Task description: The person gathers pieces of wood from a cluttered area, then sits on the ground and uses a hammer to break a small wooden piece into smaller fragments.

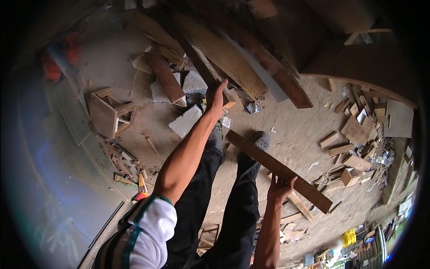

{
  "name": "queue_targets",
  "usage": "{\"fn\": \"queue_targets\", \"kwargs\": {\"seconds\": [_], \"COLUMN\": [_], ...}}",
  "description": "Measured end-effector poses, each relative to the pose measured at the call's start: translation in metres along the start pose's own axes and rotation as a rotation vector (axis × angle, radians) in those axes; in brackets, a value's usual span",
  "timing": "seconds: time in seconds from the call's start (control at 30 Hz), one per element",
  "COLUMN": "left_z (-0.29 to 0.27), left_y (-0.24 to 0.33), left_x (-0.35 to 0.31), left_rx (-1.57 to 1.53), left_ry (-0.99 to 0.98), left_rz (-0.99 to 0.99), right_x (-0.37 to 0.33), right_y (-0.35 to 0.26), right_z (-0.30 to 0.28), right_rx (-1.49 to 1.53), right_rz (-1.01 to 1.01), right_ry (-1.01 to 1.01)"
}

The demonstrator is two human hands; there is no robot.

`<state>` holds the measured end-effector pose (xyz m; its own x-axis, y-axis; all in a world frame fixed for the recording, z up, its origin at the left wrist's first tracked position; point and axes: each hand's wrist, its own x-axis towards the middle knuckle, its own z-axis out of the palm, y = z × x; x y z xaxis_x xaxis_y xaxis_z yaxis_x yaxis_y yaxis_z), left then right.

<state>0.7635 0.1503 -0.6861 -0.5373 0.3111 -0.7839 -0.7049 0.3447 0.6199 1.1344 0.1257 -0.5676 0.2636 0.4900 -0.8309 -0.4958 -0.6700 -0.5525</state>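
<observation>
Though amid concrete chunks (186, 121) and offcuts (357, 162), right fingers (274, 182) tight around plank (269, 162), left fingers (222, 86) around dark board (192, 51).

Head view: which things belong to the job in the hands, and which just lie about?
In the job:
brown plank, held in the right hand
long dark board, left hand at its end

Lying about:
broken pale blocks
wooden box frame
wood offcuts

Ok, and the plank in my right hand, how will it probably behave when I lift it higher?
The plank is probably stiff: it looks straight, without visible sag. It seems unlikely to roll, given its flat, broad face. It may balance fairly well, since your right hand grips near its middle.
</observation>
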Motion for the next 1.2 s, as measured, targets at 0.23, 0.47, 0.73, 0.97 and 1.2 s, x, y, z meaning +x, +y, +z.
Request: {"fn": "queue_targets", "kwargs": {"seconds": [0.23, 0.47, 0.73, 0.97, 1.2], "left_z": [-0.022, -0.146, -0.207, -0.21, -0.251], "left_y": [0.049, 0.064, 0.15, 0.202, 0.211], "left_x": [-0.175, -0.378, -0.52, -0.549, -0.559], "left_rx": [0.289, 0.773, 1.027, 1.055, 1.067], "left_ry": [0.06, -0.025, -0.114, -0.317, -0.307], "left_rz": [-0.099, 0.272, 0.547, 0.899, 1.011], "right_x": [-0.065, -0.181, -0.299, -0.35, -0.376], "right_y": [-0.056, -0.138, -0.186, -0.224, -0.247], "right_z": [0.004, 0.086, 0.155, 0.123, 0.085], "right_rx": [-0.07, 0.016, -0.495, -0.392, -0.039], "right_rz": [-0.159, -0.23, -0.35, -0.47, -0.413], "right_ry": [-0.149, -0.533, -0.503, -0.433, -0.58]}}
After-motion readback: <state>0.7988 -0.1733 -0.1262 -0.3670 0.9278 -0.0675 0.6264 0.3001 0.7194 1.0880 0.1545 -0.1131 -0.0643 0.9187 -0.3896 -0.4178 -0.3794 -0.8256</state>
